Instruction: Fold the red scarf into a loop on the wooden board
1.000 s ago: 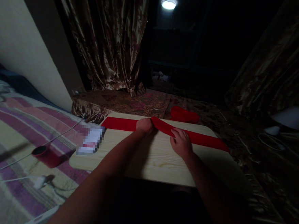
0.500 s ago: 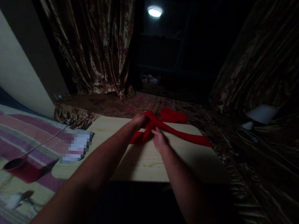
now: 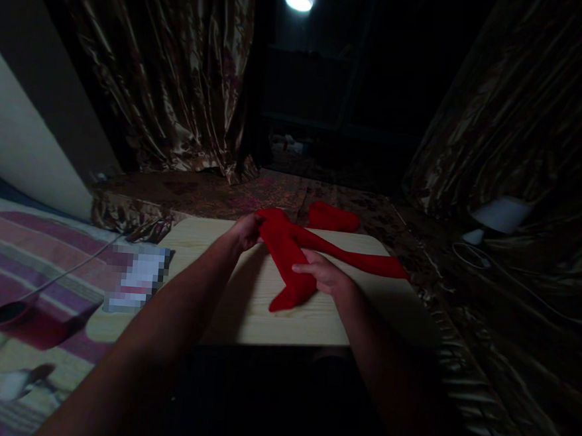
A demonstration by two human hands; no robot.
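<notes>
A long, soft red cloth (image 3: 286, 251) lies across the pale wooden table (image 3: 243, 327); whether it is a garment, I cannot tell. My left hand (image 3: 246, 232) is closed on its far left end, fingers partly hidden by the fabric. Lower down, my right hand (image 3: 321, 271) grips the right side of the broad strip, thumb on top. This strip hangs toward me and ends in a narrow tip pointing left. A second strip runs right to the table's edge. Behind the far edge sits another red cloth piece (image 3: 333, 217).
Left of the table is a striped bed cover (image 3: 9, 251) with a dark red cylinder (image 3: 29, 326) and white cables. A blurred white item (image 3: 140, 279) rests at the table's left edge. A white-shaded lamp (image 3: 501, 214) stands at right; curtains (image 3: 191, 71) hang behind.
My hands have moved apart, left hand leftward and right hand slightly nearer me. The bunched red cloth has opened into a broad strip reaching toward me. The view has shifted slightly.
</notes>
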